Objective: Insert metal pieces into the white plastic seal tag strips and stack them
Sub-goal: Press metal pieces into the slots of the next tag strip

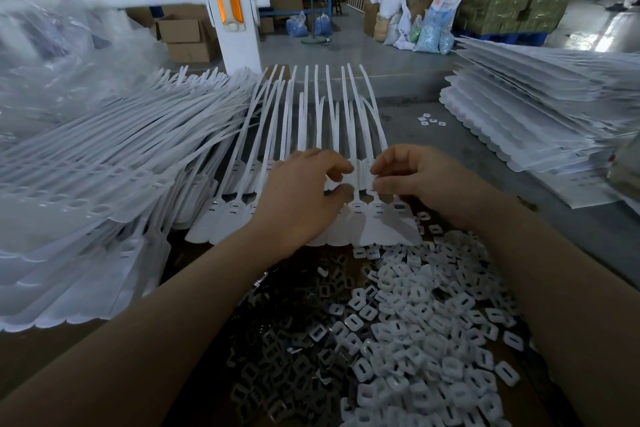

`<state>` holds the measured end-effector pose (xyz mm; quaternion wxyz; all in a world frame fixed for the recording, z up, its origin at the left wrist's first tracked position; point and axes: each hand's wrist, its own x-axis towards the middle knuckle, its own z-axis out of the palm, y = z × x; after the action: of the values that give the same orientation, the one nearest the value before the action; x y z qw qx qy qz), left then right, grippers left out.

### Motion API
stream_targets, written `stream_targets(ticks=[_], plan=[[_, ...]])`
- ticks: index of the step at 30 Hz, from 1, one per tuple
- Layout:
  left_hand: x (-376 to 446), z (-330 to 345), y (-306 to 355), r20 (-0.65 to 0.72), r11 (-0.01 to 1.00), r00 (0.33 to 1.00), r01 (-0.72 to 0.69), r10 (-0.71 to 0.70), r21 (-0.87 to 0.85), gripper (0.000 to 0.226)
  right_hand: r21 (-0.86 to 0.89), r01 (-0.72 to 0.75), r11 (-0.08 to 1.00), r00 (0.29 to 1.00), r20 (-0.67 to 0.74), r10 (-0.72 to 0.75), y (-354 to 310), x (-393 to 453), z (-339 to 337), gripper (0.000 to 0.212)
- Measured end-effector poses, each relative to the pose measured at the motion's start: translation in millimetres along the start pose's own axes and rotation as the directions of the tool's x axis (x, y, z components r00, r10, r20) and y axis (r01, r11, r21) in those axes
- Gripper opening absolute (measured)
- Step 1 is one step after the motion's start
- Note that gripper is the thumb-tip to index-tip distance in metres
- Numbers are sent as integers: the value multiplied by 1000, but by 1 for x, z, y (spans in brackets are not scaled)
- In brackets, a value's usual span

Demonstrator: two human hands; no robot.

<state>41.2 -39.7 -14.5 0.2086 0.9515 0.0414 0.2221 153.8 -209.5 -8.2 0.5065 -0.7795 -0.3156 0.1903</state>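
Both hands work over a sheet of white plastic seal tag strips lying flat at the middle of the grey tabletop. The sheet is a row of joined tags: long, thin, smooth tails fan toward the far edge, and broad flat heads with scalloped ends point toward the near edge, each head bearing a small slotted socket.

The left hand lies on the tag heads, its grip curled, thumb and forefinger closed on a strip just above the sockets. The right hand hovers just beside it, fingers curled, fingertips pinched together at the neighbouring strip; whether a piece sits between them cannot be told.

Near the front edge lies a loose heap of metal pieces, dark grey, glossy, squarish with a central slot. Touching it on the right is a heap of white caps, matt plastic, of the same slotted shape.

A tall stack of strips occupies the left side; a second, neatly layered stack stands at the right edge.
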Motion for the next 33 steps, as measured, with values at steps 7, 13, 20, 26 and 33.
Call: stream_targets(ticks=[7,13,20,26,33], plan=[[12,4,11,136,952,984,146,-112,-270,4,5,61,998,998,15,-61,3,3,1,16],[22,3,17,261,959,955,198,-142,-204,16,31,36,999,999,-11,-36,6,3,2,15],[42,7,36,421,815,854,464,-306,-348,14,309,-32,950,892,-421,167,14,16,9,7],[44,24,47,455,836,808,506,-374,-212,26,346,-35,938,888,-421,188,15,18,10,9],[45,29,43,454,841,799,513,-394,-174,26,336,-34,941,889,-420,182,14,19,12,10]])
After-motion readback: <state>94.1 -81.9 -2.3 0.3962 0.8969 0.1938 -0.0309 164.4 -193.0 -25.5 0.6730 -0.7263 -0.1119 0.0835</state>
